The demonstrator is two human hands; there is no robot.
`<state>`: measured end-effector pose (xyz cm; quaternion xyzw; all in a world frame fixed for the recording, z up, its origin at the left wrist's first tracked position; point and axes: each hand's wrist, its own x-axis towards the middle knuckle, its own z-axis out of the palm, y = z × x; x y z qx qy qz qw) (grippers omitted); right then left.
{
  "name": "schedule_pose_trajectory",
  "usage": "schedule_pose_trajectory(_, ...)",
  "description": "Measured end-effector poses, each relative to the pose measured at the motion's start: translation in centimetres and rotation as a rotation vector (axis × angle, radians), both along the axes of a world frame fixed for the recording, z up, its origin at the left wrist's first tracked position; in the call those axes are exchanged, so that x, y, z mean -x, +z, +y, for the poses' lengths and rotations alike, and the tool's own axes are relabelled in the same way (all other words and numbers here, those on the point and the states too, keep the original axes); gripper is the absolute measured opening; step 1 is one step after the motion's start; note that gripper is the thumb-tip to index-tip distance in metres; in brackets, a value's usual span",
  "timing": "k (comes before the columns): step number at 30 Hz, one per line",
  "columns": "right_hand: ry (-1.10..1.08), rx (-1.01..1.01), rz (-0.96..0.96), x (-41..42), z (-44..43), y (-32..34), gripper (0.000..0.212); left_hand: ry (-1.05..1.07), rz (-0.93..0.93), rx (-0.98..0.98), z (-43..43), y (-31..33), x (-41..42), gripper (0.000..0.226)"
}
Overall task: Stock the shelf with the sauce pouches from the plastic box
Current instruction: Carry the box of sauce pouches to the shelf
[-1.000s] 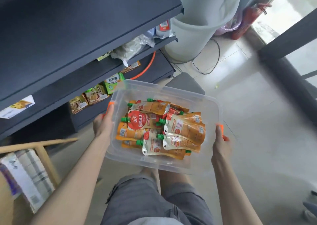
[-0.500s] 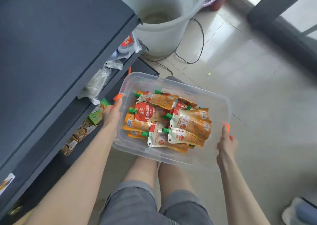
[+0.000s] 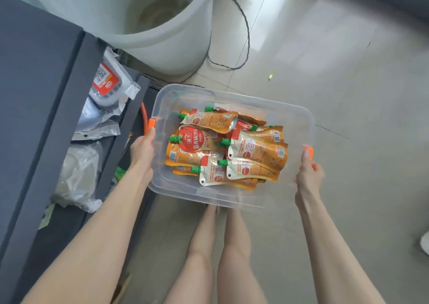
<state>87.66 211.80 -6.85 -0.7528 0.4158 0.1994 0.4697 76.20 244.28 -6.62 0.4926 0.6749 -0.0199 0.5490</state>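
Head view shows a clear plastic box (image 3: 299, 127) carried over the floor (image 3: 348, 94), between both hands. Left hand (image 3: 142, 151) grips its left rim and right hand (image 3: 308, 171) grips its right rim. Sauce pouches (image 3: 227, 148) lie piled inside the box, between the hands. A dark shelf (image 3: 41, 94) stands just beside the left hand.

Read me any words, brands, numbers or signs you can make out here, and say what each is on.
"海天" and "番茄沙司": red label of the face-up pouch in the box.
Fine print and barcode digits on the other pouches: too small to read.
QR code and print on the red-labelled pack on the shelf: blurred, unreadable.
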Motion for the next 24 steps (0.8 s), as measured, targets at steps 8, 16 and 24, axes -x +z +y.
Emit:
schedule_pose_trajectory(8, 0.018, 0.040, -0.022, -0.6, 1.4, -4.9, 0.035, -0.079, -0.004, -0.105, 0.5, -5.5, -1.7, 0.045)
schedule_pose_trajectory(16, 0.112, 0.132, -0.059, 0.3, 1.8, -4.5, 0.025, -0.304, -0.023, -0.225, -1.1, -4.5, -0.5, 0.046)
schedule_pose_trajectory(24, 0.601, 0.272, -0.370, 4.1, 6.5, -0.8, 0.036, -0.396, -0.030, -0.432, -8.3, -1.6, -0.3, 0.034)
